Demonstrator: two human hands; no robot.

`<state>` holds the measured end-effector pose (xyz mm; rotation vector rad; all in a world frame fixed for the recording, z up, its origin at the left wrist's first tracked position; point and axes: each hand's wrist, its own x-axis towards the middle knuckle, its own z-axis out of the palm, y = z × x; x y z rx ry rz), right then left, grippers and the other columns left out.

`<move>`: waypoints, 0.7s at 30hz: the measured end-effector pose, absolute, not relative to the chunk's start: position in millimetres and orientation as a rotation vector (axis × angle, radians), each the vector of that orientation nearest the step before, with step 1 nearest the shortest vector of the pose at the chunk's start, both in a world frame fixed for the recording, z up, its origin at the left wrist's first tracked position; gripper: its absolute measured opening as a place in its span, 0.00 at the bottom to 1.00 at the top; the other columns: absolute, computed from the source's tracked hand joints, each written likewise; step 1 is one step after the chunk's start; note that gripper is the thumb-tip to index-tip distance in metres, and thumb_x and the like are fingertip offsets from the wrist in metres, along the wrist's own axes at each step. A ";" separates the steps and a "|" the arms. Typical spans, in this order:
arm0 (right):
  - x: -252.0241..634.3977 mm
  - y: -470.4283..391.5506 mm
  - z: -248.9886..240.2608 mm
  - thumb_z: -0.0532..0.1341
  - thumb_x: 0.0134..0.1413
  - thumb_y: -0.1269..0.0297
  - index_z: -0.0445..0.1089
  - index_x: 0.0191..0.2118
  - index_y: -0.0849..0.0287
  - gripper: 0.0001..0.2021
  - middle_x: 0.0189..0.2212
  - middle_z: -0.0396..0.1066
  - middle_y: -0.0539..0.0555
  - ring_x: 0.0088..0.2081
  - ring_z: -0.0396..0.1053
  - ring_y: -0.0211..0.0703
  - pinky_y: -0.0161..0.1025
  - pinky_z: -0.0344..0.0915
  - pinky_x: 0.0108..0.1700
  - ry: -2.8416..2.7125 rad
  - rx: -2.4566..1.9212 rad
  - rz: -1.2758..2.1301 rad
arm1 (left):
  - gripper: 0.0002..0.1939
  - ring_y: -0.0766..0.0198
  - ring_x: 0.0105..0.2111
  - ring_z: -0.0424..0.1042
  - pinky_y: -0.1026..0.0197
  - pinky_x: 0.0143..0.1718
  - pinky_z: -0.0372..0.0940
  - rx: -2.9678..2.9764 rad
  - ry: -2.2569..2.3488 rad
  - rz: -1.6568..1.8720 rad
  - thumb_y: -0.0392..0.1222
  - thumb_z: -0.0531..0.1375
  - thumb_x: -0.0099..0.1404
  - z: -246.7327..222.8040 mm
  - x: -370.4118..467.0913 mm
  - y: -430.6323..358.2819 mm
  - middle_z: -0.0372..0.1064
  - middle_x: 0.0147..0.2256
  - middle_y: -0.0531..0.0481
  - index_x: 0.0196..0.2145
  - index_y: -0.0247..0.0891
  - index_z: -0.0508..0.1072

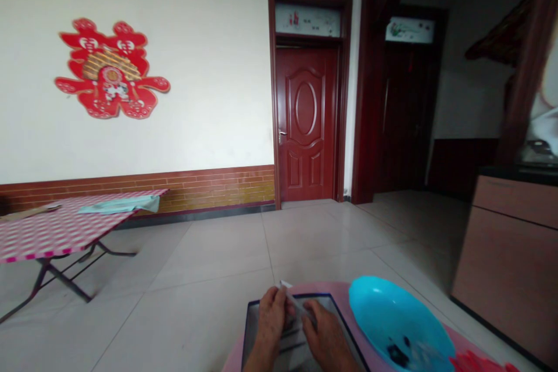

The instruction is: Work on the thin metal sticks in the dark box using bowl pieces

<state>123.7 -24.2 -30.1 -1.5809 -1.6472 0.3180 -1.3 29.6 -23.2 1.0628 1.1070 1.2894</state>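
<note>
Near the bottom centre, my left hand [271,319] and my right hand [325,328] are held over a shallow, dark-rimmed tray [250,325]. Between them is a thin whitish strip [296,304], slanting down from the left fingertips to the right ones. Both hands have their fingers closed on this strip. What the strip is cannot be made out. The tray rests on a pink round surface [342,296]. Some dim, blurred items lie in the tray, partly hidden by my hands.
Right of the tray is a blue basin [383,308] with dark pieces and clear plastic, beside red material [473,362]. A checkered folding table [65,226] with a light green cloth [122,204] stands left. A cabinet [508,256] is at right, a red door [307,122] ahead.
</note>
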 end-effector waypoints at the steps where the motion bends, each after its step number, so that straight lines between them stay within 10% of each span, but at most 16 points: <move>1: 123.9 -25.1 -27.4 0.50 0.53 0.65 0.69 0.41 0.61 0.14 0.38 0.75 0.61 0.41 0.73 0.48 0.40 0.65 0.44 -1.642 -1.577 0.312 | 0.21 0.70 0.14 0.58 0.67 0.16 0.53 1.059 1.097 1.303 0.60 0.61 0.49 -22.3 -2.7 30.0 0.62 0.14 0.56 0.19 0.38 0.67; 21: 126.5 -22.1 -10.3 0.54 0.49 0.51 0.68 0.36 0.57 0.15 0.32 0.75 0.56 0.33 0.73 0.47 0.38 0.69 0.33 -1.245 -1.314 0.641 | 0.22 0.70 0.18 0.65 0.69 0.18 0.56 0.761 0.882 1.424 0.58 0.66 0.45 -15.8 -8.8 33.0 0.68 0.18 0.53 0.23 0.34 0.70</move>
